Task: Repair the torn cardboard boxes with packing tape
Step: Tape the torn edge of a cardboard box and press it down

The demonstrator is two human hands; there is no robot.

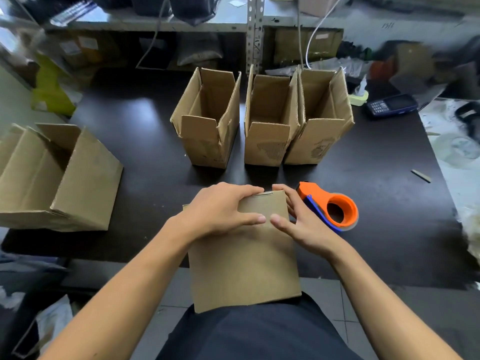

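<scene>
Dark counter (135,131) filled most of the view, w/ a metal shelf unit (255,35) behind it holding bags, packed cartons and cables — too blurred to tell apart. Pale floor tiles showed below the near edge.

Biggest item: an open cardboard box (59,178) at far left, tipped on its side, well apart from the rest. Next, 3 upright open boxes in a row at the back: left one (207,120) stood alone, middle one (270,123) and right one (322,118) touched each other. Torn, scuffed patches visible on their front faces.

Nearest, a closed/flattened box (244,255) hung over the counter's near edge against the person's torso. Left hand (220,211) lay over its top left part, fingers curled over the far edge, thumb pressed on the face. Right hand (298,219) gripped the top right corner, fingers along the side, thumb on the face, nearly touching the other thumb.

Orange tape dispenser (332,209) w/ blue blade guard lay just beside the right hand, on the counter — not held.

Smaller stuff at right rear: dark blue keypad phone (392,105), pale green holder (359,96) beside it, small flat scrap (420,175) near the right edge.

Count: 5 boxes, 1 dispenser, 1 phone.
</scene>
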